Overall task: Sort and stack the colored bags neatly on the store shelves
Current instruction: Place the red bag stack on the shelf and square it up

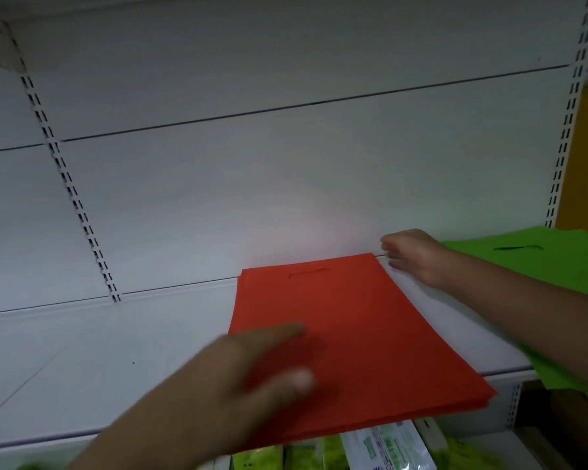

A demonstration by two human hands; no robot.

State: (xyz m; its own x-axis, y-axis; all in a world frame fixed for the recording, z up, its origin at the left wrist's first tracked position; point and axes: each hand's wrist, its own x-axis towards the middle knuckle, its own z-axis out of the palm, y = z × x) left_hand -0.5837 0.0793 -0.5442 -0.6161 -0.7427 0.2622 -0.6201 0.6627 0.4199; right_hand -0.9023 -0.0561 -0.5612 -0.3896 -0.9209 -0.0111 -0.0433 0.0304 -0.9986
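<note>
- Blurred, the left hand (252, 378) lies flat on the near part of the stack of flat red bags with die-cut handles (347, 334), fingers straight and slightly apart.
- That stack lies on the white metal shelf (99, 368), its near corner overhanging the front edge.
- At the stack's far right corner, the right hand (411, 256) has its fingers loosely extended and holds nothing.
- Squaring the red stack looks the step in hand; next, pushing it back.
- Flat green bags (530, 259) lie just right.
</note>
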